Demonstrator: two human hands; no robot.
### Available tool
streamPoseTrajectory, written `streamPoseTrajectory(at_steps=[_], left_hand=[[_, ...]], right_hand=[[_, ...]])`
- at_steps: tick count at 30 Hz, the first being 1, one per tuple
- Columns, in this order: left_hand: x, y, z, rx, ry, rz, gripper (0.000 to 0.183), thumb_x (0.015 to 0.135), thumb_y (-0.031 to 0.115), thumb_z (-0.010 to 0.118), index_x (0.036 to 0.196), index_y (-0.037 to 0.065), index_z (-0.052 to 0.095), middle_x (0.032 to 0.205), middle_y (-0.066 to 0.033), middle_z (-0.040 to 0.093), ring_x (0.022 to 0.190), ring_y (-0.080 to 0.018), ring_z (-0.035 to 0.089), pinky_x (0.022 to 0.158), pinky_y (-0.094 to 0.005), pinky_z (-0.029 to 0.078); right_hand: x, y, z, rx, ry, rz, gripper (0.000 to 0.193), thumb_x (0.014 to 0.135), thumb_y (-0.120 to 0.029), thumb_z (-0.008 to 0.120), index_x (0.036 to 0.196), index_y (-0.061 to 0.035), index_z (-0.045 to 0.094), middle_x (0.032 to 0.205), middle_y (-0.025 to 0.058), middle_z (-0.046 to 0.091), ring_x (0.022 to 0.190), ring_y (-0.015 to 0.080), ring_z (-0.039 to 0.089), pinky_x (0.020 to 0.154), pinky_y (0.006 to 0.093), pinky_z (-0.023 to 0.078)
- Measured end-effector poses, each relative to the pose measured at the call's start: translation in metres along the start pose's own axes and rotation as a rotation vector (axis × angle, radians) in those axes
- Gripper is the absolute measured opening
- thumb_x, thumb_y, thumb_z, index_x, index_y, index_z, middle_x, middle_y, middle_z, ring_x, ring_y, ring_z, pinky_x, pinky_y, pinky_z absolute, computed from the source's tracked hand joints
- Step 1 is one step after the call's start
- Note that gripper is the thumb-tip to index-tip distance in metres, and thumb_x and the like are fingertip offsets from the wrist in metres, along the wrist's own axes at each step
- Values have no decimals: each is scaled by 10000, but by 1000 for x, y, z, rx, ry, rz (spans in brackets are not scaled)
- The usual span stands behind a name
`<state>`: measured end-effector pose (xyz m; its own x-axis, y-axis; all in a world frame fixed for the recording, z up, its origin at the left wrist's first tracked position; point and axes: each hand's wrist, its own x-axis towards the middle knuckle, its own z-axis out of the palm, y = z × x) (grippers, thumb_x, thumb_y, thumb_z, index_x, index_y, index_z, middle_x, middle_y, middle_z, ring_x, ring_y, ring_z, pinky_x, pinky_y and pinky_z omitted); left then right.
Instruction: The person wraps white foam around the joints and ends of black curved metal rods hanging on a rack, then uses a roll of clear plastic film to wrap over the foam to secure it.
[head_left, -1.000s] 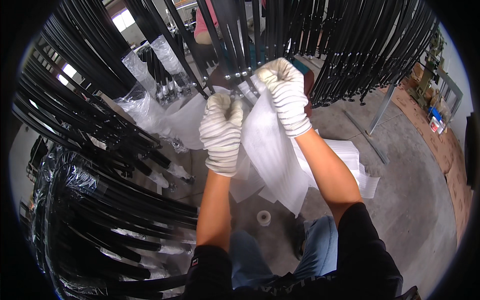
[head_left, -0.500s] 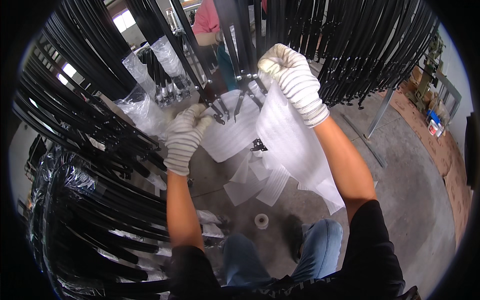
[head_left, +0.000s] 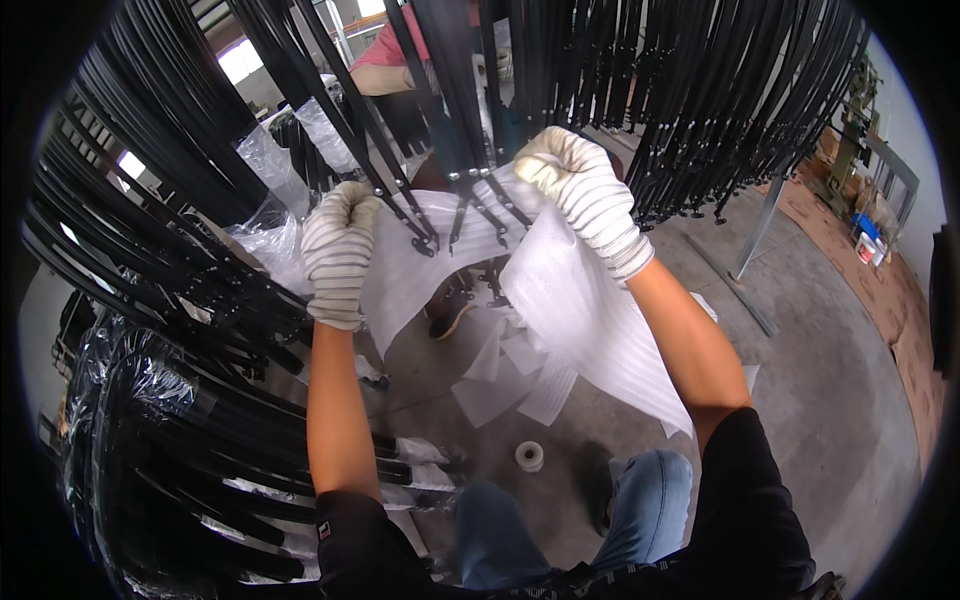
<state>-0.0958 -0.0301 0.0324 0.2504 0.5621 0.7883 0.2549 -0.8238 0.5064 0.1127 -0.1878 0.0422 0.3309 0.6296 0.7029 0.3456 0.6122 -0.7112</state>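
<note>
Both my hands wear white gloves with thin dark stripes. My left hand [head_left: 340,245] is closed in a fist on the left edge of a white foam sheet [head_left: 590,300]. Closed around the sheet's upper right part is my right hand [head_left: 580,190], with a long flap hanging below it. Between my hands the foam spreads behind the lower ends of several hanging black metal bars [head_left: 465,130]. Small jointed fittings [head_left: 425,240] at those ends lie in front of it. My fingertips are folded out of sight.
Rows of black bars hang at left and right [head_left: 690,110]. Plastic-wrapped bars [head_left: 160,430] lie lower left. Loose foam sheets [head_left: 520,370] and a small white roll [head_left: 529,457] are on the floor. Across from me is a person with a pink sleeve [head_left: 395,50].
My left hand has moved left and closed on the foam, drawing that side outward behind the bars. My right hand has come down slightly, still gripping the sheet.
</note>
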Motion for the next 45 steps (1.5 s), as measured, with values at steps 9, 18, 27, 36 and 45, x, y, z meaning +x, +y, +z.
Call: streamPoseTrajectory(at_steps=[9,18,27,36,45], left_hand=[[-2,13,-7,-59,-66,-70,66,775,60,593,839,45,600,704,-17,591,636,-86,526,611,-223,435],[-9,17,7,-332,-225,-119,249,767,58,607,1004,32,533,698,24,482,624,-74,440,582,-209,398],[-3,21,-7,-57,-381,-199,454,786,129,612,1169,-46,440,860,-14,538,786,-85,498,720,-219,423],[7,105,29,-223,47,463,422,731,-67,501,1139,27,452,1043,-87,515,906,-186,533,795,-295,441],[48,56,37,-618,-719,-301,503,699,-98,469,1176,57,447,789,37,449,688,-33,429,595,-167,390]], right_hand=[[-26,-12,-4,-116,-162,174,182,723,-75,617,882,9,584,747,63,598,677,111,545,630,243,452],[-49,29,71,-373,287,-299,274,698,-72,631,955,-12,555,934,181,563,879,305,555,739,341,455],[-46,50,135,-363,357,-266,410,727,-32,591,1112,32,463,864,164,561,752,302,561,670,353,467],[-53,9,119,-507,130,8,213,729,-127,577,897,-20,504,1053,213,521,963,357,513,800,405,433],[-67,13,115,-366,150,-13,251,745,-100,591,988,-52,547,878,146,583,838,318,556,734,369,452]])
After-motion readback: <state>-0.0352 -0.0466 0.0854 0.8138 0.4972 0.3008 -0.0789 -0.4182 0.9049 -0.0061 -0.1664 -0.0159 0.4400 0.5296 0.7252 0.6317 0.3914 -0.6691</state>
